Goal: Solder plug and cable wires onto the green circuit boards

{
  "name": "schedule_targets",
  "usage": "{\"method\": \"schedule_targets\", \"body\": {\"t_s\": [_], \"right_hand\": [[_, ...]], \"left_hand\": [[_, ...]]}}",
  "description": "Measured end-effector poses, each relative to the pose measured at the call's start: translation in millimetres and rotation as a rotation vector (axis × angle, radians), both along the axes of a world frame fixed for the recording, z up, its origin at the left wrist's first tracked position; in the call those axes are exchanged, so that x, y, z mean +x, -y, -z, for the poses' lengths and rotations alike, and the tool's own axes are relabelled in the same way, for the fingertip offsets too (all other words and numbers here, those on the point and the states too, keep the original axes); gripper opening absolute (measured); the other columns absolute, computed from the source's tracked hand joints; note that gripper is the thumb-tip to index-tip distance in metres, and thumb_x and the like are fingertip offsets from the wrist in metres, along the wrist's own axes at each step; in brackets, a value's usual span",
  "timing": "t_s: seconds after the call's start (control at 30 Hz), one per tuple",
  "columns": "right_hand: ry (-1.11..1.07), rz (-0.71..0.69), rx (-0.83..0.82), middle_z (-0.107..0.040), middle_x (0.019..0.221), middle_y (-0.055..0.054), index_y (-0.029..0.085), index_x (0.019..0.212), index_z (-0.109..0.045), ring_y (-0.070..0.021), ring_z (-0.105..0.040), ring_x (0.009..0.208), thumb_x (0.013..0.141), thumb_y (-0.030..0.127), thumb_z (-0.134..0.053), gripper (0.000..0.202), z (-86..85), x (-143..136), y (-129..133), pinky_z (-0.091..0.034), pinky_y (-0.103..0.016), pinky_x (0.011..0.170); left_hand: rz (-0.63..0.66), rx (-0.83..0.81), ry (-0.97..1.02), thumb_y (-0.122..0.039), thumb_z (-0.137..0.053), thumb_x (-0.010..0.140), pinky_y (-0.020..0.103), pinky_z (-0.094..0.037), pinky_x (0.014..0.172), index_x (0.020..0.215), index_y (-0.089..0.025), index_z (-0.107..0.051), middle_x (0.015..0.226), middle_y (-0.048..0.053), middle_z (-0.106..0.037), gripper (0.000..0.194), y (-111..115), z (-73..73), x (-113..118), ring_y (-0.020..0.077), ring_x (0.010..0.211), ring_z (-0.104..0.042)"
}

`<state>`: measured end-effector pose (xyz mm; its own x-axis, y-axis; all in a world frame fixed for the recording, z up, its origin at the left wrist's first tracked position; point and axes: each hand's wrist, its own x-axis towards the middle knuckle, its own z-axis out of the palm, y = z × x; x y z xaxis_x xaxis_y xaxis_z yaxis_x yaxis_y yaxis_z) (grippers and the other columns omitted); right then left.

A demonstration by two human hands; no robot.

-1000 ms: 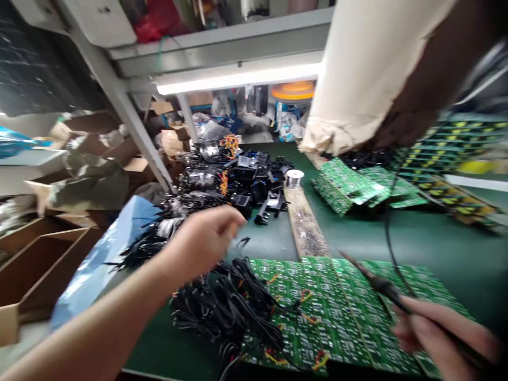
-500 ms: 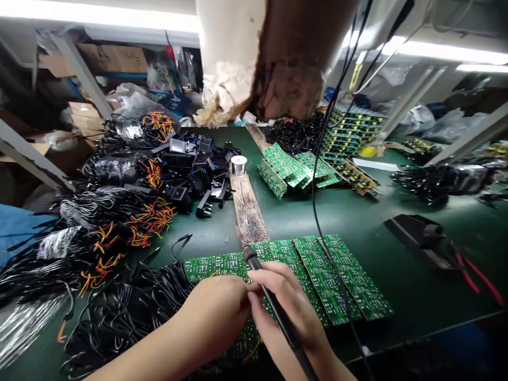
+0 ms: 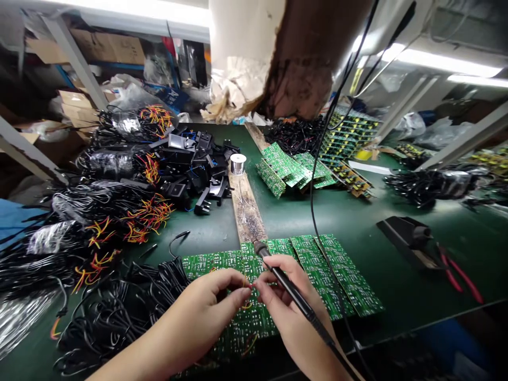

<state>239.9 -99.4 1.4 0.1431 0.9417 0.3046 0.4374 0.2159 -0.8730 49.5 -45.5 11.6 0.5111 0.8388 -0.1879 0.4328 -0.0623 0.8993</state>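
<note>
Green circuit boards (image 3: 313,264) lie in a row under both hands. My left hand (image 3: 222,299) pinches a thin red and yellow wire (image 3: 251,286) between thumb and index finger. Close to it, my right hand (image 3: 289,291) has thumb and finger closed at the same wire, with a black soldering iron (image 3: 296,293) resting across the hand, its front end over the boards. A pile of black cables (image 3: 130,312) lies left of the boards, beside my left forearm.
A solder spool (image 3: 238,164) stands on a scorched wooden strip (image 3: 246,211). Cable bundles (image 3: 99,206) and black adapters (image 3: 198,169) fill the left. Red-handled pliers (image 3: 456,272) lie right, near a black holder (image 3: 408,241). A black cord (image 3: 313,206) hangs over the boards.
Both hands have turned so that the pinching fingertips and the wire now show. The soldering iron has shifted slightly right, and the view has moved a little.
</note>
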Motion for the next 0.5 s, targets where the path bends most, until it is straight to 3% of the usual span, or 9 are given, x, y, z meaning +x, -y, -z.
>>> {"method": "schedule_targets", "body": {"t_s": [0.13,0.3,0.4,0.5], "right_hand": [[0.029,-0.019,0.022,-0.068,0.115,-0.004,0.030,0.125,-0.061,-0.0165,-0.076,0.085,0.099,0.013,-0.064,0.031,-1.1,-2.3,0.4,-0.066,-0.026,0.067],[0.073,0.004,0.034,-0.066,0.118,-0.003,0.033,0.128,-0.061,-0.0137,-0.073,0.085,0.102,0.015,-0.063,0.031,-3.2,8.7,3.8,-0.066,-0.027,0.077],[0.093,0.043,0.015,-0.066,0.119,-0.003,0.033,0.128,-0.061,-0.0133,-0.072,0.085,0.104,0.021,-0.064,0.028,-1.5,25.0,5.9,-0.066,-0.026,0.076],[0.095,0.098,-0.011,-0.066,0.112,-0.002,0.033,0.127,-0.061,-0.0163,-0.074,0.090,0.105,0.025,-0.065,0.024,2.3,39.8,4.4,-0.066,-0.029,0.080]], "left_hand": [[-0.029,0.132,-0.059,-0.050,-0.054,0.103,0.034,-0.057,0.084,0.099,-0.028,-0.072,0.097,0.001,-0.077,0.029,-5.5,-2.6,-5.8,0.0211,0.093,-0.070],[0.046,0.602,-0.639,-0.027,-0.044,0.103,0.042,-0.052,0.078,0.088,-0.023,-0.071,0.090,0.009,-0.069,0.031,-35.6,-8.4,-4.4,0.0282,0.086,-0.066],[0.133,0.638,-0.683,-0.016,-0.045,0.098,0.044,-0.050,0.082,0.091,-0.022,-0.074,0.093,0.010,-0.071,0.030,-53.1,-6.2,6.9,0.0307,0.091,-0.067],[0.162,0.565,-0.606,-0.023,-0.047,0.102,0.042,-0.051,0.083,0.106,-0.025,-0.076,0.099,0.008,-0.076,0.029,-60.4,2.2,18.0,0.0302,0.096,-0.071]]}}
